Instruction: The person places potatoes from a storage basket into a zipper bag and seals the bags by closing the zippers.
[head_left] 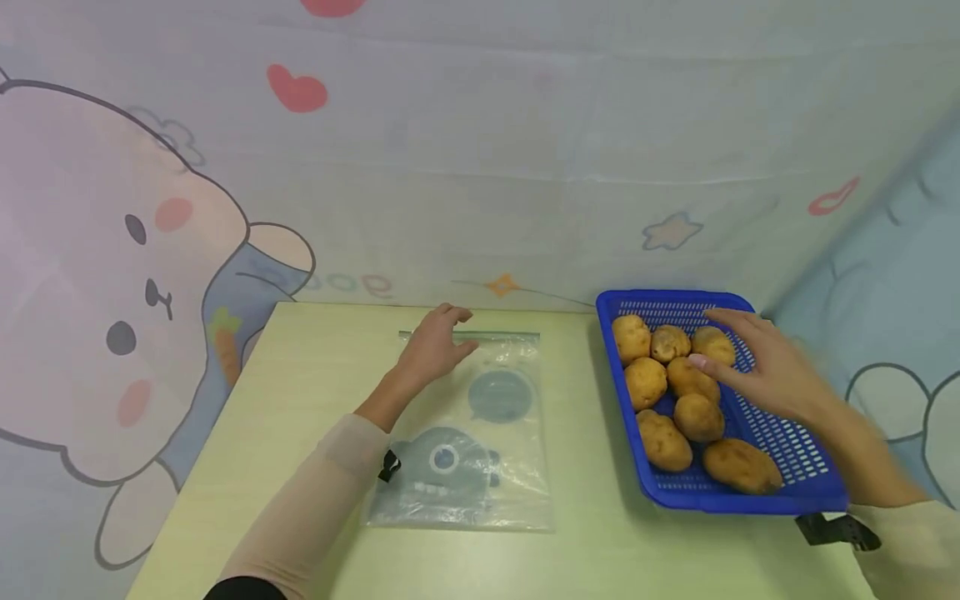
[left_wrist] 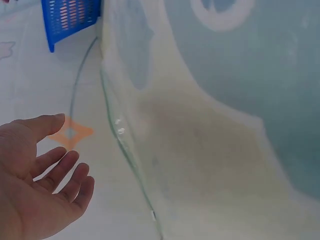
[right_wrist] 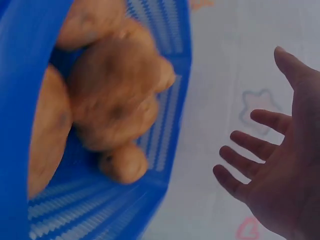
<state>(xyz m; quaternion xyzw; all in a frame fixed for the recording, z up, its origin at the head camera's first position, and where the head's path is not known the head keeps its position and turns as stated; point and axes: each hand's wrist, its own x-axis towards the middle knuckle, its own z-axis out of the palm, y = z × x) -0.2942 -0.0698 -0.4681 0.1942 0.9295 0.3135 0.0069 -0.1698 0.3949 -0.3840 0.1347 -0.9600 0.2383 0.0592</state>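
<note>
The left hand (head_left: 437,346), loosely curved and empty, hovers by the zip bag (head_left: 483,437) lying flat on the table (head_left: 585,554): likely light, limp, slippery, best pinched at its green zip edge (head_left: 502,336). Potatoes (head_left: 698,417) in the blue plastic basket (head_left: 750,503) look firm, best cupped; the right hand (head_left: 772,375), fingers parted, holds nothing above them.

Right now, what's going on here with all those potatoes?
A person has both hands out over a table, and neither is holding anything. The left hand is over the top end of a clear bag, which lies flat and looks empty. The right hand is above a blue basket, to the right of the bag. All the potatoes you can see are in the basket.
</note>
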